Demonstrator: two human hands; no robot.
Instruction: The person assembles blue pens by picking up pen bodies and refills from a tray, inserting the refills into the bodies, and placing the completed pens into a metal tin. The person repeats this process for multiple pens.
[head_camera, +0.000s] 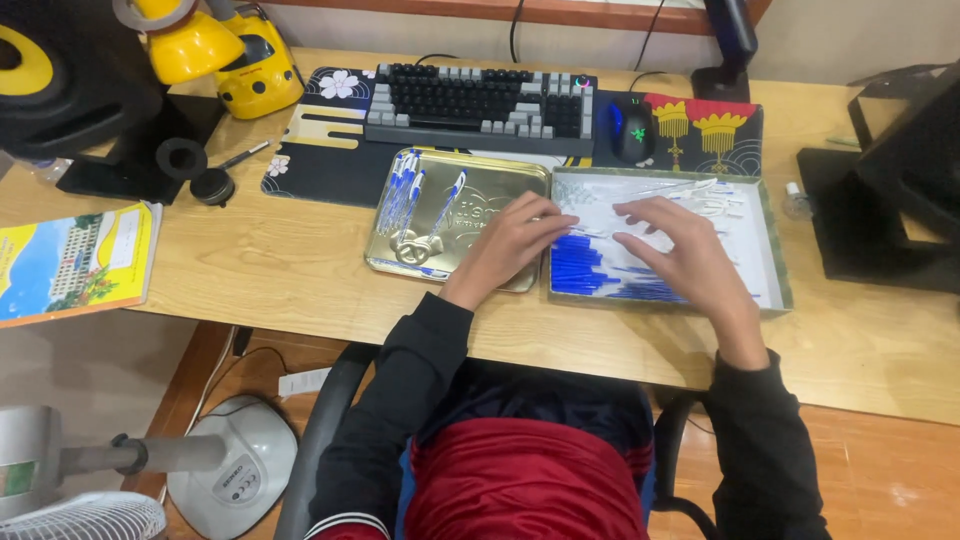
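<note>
My left hand (513, 245) rests over the right edge of a gold metal tin lid (470, 195), fingers reaching toward the box beside it. My right hand (678, 245) lies palm down inside a shallow green-rimmed box (770, 250), fingers spread over a heap of blue pen parts (580, 268) and white and clear pen parts (700, 200). Several blue-and-white pens (400, 185) lie in the tin lid's left part. Whether either hand pinches a small part is hidden by the fingers.
A keyboard (480, 100) and a mouse (632, 130) sit on a dark desk mat behind the trays. A yellow book (75, 262) lies at the left edge. A yellow lamp (230, 55) stands far left, black stands at both sides. A fan base (230, 475) is on the floor.
</note>
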